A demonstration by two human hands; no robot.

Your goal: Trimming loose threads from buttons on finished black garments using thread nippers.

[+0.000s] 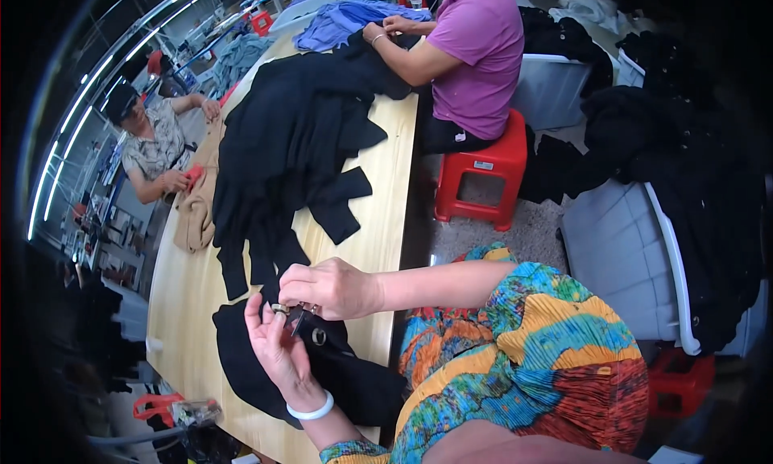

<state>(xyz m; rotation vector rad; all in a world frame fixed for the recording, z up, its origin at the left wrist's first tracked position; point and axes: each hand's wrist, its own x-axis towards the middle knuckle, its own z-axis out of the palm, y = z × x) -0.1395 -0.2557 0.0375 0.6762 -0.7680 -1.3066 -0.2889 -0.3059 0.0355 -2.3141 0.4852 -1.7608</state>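
My left hand (279, 353) and my right hand (332, 288) meet over a black garment (245, 355) bunched on the near end of the table. The right fingers are closed in a pinch from above. The left fingers come up from below, partly curled. Between the hands is a small dark piece with shiny metal bits (301, 317), too small to name. A round metal ring (319, 336) shows on the black cloth just below it. A pale bangle (311, 408) circles my left wrist.
Black garments (298, 134) are heaped along the pale wooden table (385, 190). A person in a purple shirt (483, 61) sits on a red stool (481, 170); another across handles tan cloth (205, 198). Grey bins (624, 259) of black clothes stand right.
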